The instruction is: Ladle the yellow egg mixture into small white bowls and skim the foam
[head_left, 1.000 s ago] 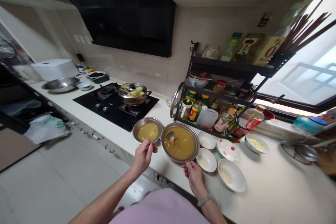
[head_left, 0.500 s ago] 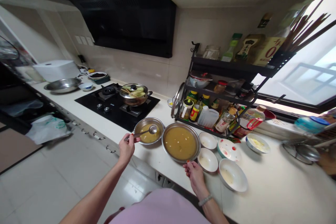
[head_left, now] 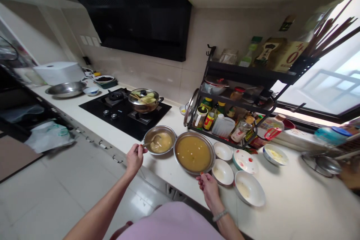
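Countertop (head_left: 292, 202), ladle (head_left: 152, 142) in left hand (head_left: 134, 160), small metal bowl (head_left: 161, 130) beyond

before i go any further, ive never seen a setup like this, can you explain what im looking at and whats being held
There is no robot here, just a person with two bare hands. Every picture comes from one camera worn on the person's head, looking forward and down.

The left hand holds a metal ladle, its scoop in the smaller metal bowl. The fingers of the right hand are at the near rim of the larger metal bowl, seemingly pinching it. Both bowls contain yellowish-brown liquid.

On the white countertop, several white-lined bowls stand to the right. To the left, a lidded pot sits on the black gas hob. Behind is a black rack of bottles and jars.
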The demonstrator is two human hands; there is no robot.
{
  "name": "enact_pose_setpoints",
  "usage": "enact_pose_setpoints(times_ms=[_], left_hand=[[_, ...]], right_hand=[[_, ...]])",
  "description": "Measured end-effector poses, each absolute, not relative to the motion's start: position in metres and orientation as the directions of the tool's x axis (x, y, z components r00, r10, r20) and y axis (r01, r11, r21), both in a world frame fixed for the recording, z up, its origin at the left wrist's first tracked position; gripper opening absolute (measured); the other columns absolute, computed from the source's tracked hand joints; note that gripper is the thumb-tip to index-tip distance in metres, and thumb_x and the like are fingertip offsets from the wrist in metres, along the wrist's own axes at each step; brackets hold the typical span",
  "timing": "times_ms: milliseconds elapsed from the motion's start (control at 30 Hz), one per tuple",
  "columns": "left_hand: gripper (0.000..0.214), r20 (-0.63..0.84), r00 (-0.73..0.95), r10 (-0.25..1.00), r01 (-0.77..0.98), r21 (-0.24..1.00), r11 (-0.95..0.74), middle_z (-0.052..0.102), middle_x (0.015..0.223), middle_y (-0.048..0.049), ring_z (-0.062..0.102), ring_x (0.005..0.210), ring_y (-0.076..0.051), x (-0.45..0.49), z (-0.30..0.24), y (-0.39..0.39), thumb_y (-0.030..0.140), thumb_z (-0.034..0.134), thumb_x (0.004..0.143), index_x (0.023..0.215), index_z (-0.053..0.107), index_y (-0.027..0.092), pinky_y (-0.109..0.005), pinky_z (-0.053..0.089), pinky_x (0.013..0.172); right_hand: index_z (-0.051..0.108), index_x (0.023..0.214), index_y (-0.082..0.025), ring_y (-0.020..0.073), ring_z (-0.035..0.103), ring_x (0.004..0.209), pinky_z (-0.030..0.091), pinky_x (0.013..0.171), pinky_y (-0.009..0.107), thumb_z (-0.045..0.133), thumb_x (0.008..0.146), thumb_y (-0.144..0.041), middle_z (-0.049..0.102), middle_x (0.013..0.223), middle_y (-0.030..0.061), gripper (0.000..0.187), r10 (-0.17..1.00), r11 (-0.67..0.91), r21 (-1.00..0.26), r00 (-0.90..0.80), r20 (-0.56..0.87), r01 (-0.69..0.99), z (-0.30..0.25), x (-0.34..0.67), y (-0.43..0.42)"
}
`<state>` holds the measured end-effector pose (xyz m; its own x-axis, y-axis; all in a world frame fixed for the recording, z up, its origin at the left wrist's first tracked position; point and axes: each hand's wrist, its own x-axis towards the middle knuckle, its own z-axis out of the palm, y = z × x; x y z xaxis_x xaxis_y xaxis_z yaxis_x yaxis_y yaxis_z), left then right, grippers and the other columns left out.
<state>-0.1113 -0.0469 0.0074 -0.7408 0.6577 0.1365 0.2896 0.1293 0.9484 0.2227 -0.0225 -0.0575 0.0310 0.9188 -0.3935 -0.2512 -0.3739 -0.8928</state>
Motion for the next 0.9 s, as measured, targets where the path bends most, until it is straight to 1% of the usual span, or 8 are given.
enact_pose_setpoints(times_ms=[133, 233, 367, 500, 600, 733, 833, 900], left_hand=[[0.017, 0.001, -0.823, 0.568, 0.121, 0.977, 0.173, 0.071, 0.059, -0.0073, 0.072, 0.069, -0.024, -0.115, 0.009, -0.046, 0.034, 0.051, 0.079, 0.069, 0.052, 0.02, -0.028, 0.049, 0.059], [0.015, -0.083, -0.864, 0.496, -0.01, 0.989, 0.148, 0.07, 0.056, -0.0087, 0.073, 0.068, -0.027, -0.119, 0.013, -0.047, 0.032, 0.052, 0.075, 0.069, 0.052, 0.018, -0.028, 0.05, 0.057], [0.012, -0.11, -0.886, 0.451, -0.076, 0.993, 0.093, 0.066, 0.053, -0.0063, 0.073, 0.064, -0.027, -0.122, 0.022, -0.05, 0.029, 0.054, 0.071, 0.068, 0.051, 0.017, -0.025, 0.048, 0.051], [0.009, -0.145, -0.892, 0.427, -0.126, 0.989, 0.071, 0.064, 0.054, -0.0036, 0.072, 0.06, -0.025, -0.123, 0.029, -0.053, 0.024, 0.054, 0.071, 0.07, 0.052, 0.016, -0.023, 0.047, 0.046], [0.005, -0.197, -0.893, 0.406, -0.211, 0.977, 0.008, 0.062, 0.058, -0.0015, 0.07, 0.054, -0.02, -0.123, 0.032, -0.052, 0.019, 0.054, 0.072, 0.073, 0.051, 0.015, -0.022, 0.049, 0.049], [0.004, -0.259, -0.883, 0.391, -0.312, 0.947, -0.078, 0.06, 0.062, 0.0009, 0.067, 0.049, -0.015, -0.119, 0.04, -0.051, 0.013, 0.055, 0.075, 0.076, 0.051, 0.014, -0.024, 0.055, 0.059], [0.005, -0.281, -0.862, 0.422, -0.353, 0.93, -0.101, 0.06, 0.061, 0.0016, 0.068, 0.051, -0.014, -0.112, 0.051, -0.051, 0.011, 0.055, 0.075, 0.075, 0.051, 0.014, -0.026, 0.056, 0.066], [0.006, -0.283, -0.845, 0.454, -0.369, 0.923, -0.111, 0.06, 0.059, 0.0014, 0.069, 0.053, -0.015, -0.106, 0.059, -0.052, 0.01, 0.055, 0.075, 0.075, 0.051, 0.013, -0.026, 0.057, 0.067]], right_hand=[[0.055, 0.059, -0.019, 0.0105, 0.049, 0.046, 0.032, 0.042, 0.021, 0.08, 0.053, -0.051, 0.064, 0.058, 0.0036, 0.041, 0.917, -0.375, -0.892, 0.041, -0.397, -0.251, -0.058, 0.222, -0.023], [0.055, 0.059, -0.019, 0.0104, 0.048, 0.046, 0.032, 0.042, 0.021, 0.081, 0.052, -0.051, 0.064, 0.057, 0.0035, 0.042, 0.916, -0.377, -0.891, 0.045, -0.4, -0.254, -0.057, 0.221, -0.023], [0.056, 0.059, -0.019, 0.0101, 0.048, 0.047, 0.032, 0.041, 0.02, 0.082, 0.051, -0.05, 0.064, 0.057, 0.0035, 0.042, 0.914, -0.377, -0.889, 0.051, -0.403, -0.262, -0.056, 0.221, -0.023], [0.055, 0.058, -0.019, 0.0104, 0.048, 0.047, 0.032, 0.041, 0.021, 0.081, 0.052, -0.051, 0.065, 0.058, 0.0042, 0.041, 0.915, -0.376, -0.891, 0.05, -0.401, -0.255, -0.056, 0.221, -0.023], [0.055, 0.058, -0.019, 0.0107, 0.049, 0.047, 0.033, 0.042, 0.021, 0.08, 0.052, -0.05, 0.065, 0.058, 0.0043, 0.04, 0.914, -0.378, -0.891, 0.053, -0.402, -0.254, -0.056, 0.22, -0.023], [0.055, 0.059, -0.019, 0.0107, 0.049, 0.047, 0.033, 0.042, 0.021, 0.079, 0.053, -0.049, 0.065, 0.058, 0.0042, 0.039, 0.913, -0.38, -0.89, 0.05, -0.404, -0.252, -0.055, 0.22, -0.024], [0.055, 0.059, -0.018, 0.0102, 0.049, 0.046, 0.033, 0.042, 0.021, 0.079, 0.052, -0.049, 0.064, 0.057, 0.0041, 0.04, 0.914, -0.374, -0.89, 0.058, -0.401, -0.259, -0.055, 0.22, -0.024], [0.055, 0.059, -0.018, 0.0099, 0.048, 0.046, 0.033, 0.042, 0.02, 0.079, 0.051, -0.05, 0.064, 0.056, 0.004, 0.041, 0.914, -0.372, -0.89, 0.063, -0.401, -0.263, -0.055, 0.22, -0.024]])
